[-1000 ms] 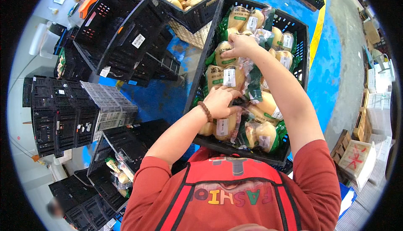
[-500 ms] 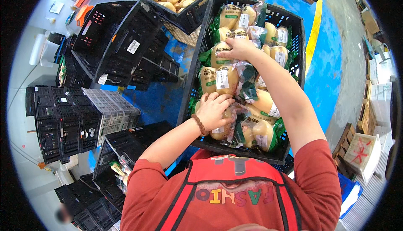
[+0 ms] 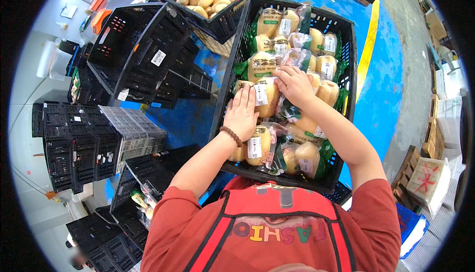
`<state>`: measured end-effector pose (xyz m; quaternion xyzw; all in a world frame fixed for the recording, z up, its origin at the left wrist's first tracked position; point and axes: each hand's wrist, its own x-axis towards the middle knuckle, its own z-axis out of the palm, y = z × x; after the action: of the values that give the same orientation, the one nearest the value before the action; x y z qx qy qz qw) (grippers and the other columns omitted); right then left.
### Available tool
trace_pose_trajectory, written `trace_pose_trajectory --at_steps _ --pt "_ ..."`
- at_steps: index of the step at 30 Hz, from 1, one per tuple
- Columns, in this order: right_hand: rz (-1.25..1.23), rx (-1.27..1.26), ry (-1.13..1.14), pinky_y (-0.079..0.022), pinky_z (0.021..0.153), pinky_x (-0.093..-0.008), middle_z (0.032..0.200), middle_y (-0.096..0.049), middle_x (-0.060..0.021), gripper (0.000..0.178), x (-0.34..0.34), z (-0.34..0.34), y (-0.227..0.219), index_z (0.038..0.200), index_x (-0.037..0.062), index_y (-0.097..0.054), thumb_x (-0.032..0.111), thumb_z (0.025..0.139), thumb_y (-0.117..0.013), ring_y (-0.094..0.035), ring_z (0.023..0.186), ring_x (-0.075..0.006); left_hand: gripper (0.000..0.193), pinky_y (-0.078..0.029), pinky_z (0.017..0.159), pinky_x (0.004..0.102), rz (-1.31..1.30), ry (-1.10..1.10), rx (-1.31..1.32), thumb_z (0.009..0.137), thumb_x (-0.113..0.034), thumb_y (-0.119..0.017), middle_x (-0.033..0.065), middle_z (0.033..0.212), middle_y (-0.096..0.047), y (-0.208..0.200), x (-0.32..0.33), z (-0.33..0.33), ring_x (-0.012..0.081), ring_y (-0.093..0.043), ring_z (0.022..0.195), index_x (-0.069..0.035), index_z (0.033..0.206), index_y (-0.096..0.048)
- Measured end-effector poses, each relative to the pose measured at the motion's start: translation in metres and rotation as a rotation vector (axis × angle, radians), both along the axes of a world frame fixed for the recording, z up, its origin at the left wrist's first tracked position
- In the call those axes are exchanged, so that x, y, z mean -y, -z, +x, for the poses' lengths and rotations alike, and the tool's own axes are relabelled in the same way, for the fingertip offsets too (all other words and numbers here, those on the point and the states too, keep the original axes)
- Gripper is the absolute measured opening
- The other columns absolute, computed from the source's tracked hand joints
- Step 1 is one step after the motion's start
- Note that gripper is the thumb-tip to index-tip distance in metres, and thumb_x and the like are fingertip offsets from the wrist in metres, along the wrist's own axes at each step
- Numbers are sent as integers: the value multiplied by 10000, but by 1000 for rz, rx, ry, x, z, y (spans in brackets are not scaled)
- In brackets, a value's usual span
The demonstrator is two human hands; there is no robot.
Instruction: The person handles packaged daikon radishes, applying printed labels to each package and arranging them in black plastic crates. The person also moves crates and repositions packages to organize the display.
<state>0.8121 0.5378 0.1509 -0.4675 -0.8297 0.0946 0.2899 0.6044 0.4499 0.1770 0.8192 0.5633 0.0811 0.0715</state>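
Note:
A black plastic crate [image 3: 349, 104] in front of me holds several clear bags of pale, rounded root vegetables that look like lotus root, with white labels and green bag edges. My left hand [image 3: 241, 112] lies with its fingers stretched out over the left part of a labelled bag [image 3: 267, 105] in the middle of the crate; a brown bead bracelet is on its wrist. At that same bag's upper right, my right hand [image 3: 295, 86] has its fingers bent and drawn together on the clear film. A nearer bag [image 3: 259, 146] lies below my left hand.
Beyond stands another black crate [image 3: 237, 12] heaped with loose pale roots. Black crates [image 3: 143, 54] stand tilted or stacked along the left, beside a grey crate [image 3: 133, 128]. A white box [image 3: 429, 179] and wooden pallets [image 3: 408, 165] are at the right.
My left hand has moved up from the nearer bag to the middle one and flattened. My right hand has come back toward me, from a farther bag to the middle one's edge.

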Motion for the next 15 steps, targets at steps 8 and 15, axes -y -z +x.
trace_pose_trajectory --at_steps 8,15 --pt "176 306 -447 -226 1088 -442 1305 -481 -31 369 45 -25 -28 1123 102 -593 289 805 -605 -316 1322 -218 463 -334 1041 391 10 -155 596 819 -7 -509 184 1320 -453 19 -15 -19 339 -431 1209 13 1276 -441" --pt "245 457 -578 -183 1099 -489 1316 -477 -15 340 49 -31 -8 1130 129 -606 274 828 -551 -245 1363 -248 373 -344 1031 399 32 -150 519 852 -38 -492 182 1317 -454 27 -13 -15 344 -435 1203 -4 1223 -515"
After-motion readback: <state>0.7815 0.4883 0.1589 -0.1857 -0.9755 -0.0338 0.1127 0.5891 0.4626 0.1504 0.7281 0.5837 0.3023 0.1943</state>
